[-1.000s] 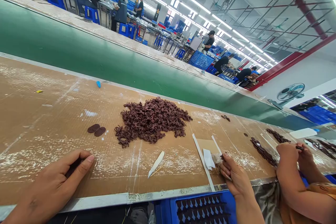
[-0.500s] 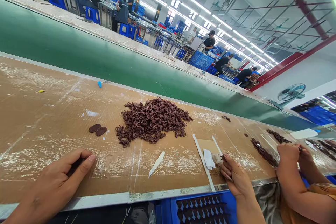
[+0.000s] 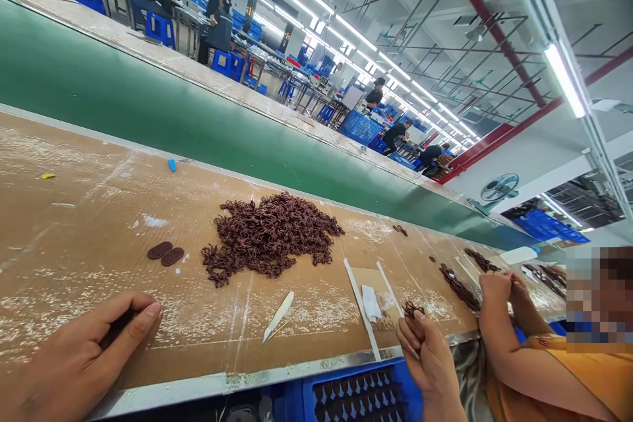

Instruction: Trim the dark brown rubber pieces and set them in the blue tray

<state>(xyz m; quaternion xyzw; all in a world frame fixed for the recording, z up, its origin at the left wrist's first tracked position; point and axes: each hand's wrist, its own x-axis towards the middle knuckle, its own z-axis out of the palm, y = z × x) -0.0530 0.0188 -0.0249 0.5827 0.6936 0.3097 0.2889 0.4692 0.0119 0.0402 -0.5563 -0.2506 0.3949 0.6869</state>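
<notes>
My left hand [image 3: 93, 349] rests at the table's front left with its fingers curled and its thumb near the index fingertip; nothing shows in it. My right hand [image 3: 425, 349] is raised over the front edge, closed on a small dark brown looped strap piece [image 3: 413, 310]; how many pieces are in it I cannot tell. Left of it, further back, lies a large pile of similar brown looped pieces [image 3: 271, 234]. Two small brown oval soles [image 3: 172, 256] lie beyond my left hand. A pale pointed blade-like tool [image 3: 279, 315] lies between my hands beside a thin stick.
White strips [image 3: 363, 313] frame a cardboard patch with white paper [image 3: 370, 303]. Below the table edge is a blue tray [image 3: 309, 402] with rows of dark pieces. A co-worker's hands [image 3: 499, 287] work at right near brown clusters [image 3: 457, 285]. A green belt [image 3: 198, 119] runs behind.
The view has turned right, so things on the table sit further left. My right hand has tilted up, and the brown looped strap piece now shows above its fingers. My left hand stays resting.
</notes>
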